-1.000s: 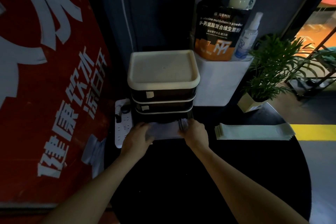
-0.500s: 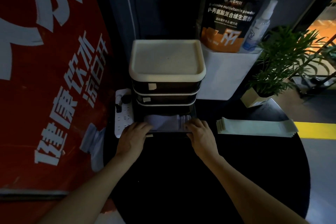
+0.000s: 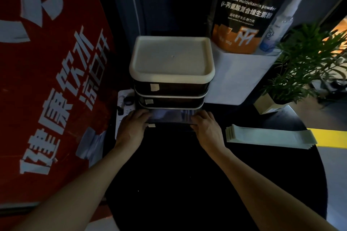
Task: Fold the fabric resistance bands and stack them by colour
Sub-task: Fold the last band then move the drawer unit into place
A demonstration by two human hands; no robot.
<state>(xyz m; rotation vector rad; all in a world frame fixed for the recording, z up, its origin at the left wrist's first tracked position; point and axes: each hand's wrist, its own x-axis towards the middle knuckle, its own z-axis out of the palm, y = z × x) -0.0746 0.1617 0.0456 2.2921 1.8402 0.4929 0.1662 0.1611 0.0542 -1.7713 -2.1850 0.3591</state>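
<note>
A stack of pale purple-grey folded bands [image 3: 170,116] lies in the pulled-out bottom drawer [image 3: 170,124] of a small three-tier drawer unit [image 3: 171,58] at the back of the round black table [image 3: 187,184]. My left hand [image 3: 132,124] rests on the drawer's left end and my right hand [image 3: 205,125] on its right end, fingers curled over the bands' edges. A second stack of pale green bands [image 3: 270,136] lies flat on the table to the right, untouched.
A red banner [image 3: 52,80] stands close on the left, a white power strip [image 3: 123,110] beside the drawer unit. Behind right, a white box [image 3: 238,77] carries a supplement pouch [image 3: 244,17] and spray bottle [image 3: 277,28]. A potted plant [image 3: 304,65] stands at the right edge.
The bottom drawer with the purple-grey bands has slid a little toward me, and both hands have shifted to its front corners. The view has tilted down slightly.
</note>
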